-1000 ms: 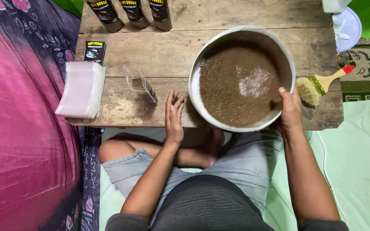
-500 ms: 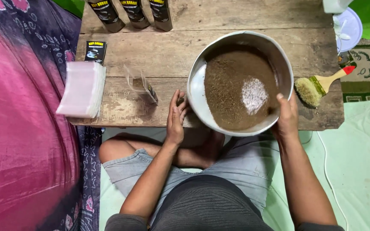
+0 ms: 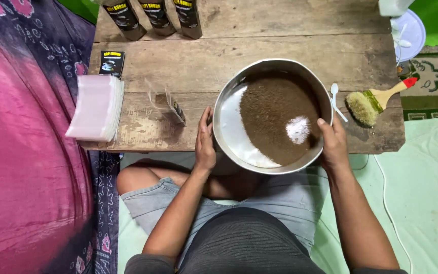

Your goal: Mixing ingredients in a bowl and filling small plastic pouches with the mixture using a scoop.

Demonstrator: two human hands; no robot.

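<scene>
Head view: brush (image 3: 366, 105) beside bowl (image 3: 229, 132)

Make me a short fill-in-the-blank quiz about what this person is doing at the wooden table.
1. Both hands grip the round metal bowl, which holds brown ____.
2. The paintbrush with the red-tipped handle lies on the bowl's ____ side.
3. The white spoon lies between the bowl and the ____.
4. The left hand and right hand hold the bowl by its ____.

Missing words: powder; right; paintbrush; rim

Weathered plank table (image 3: 280, 20); pale green floor mat (image 3: 427, 198); pink-purple cloth (image 3: 21, 152).
</scene>
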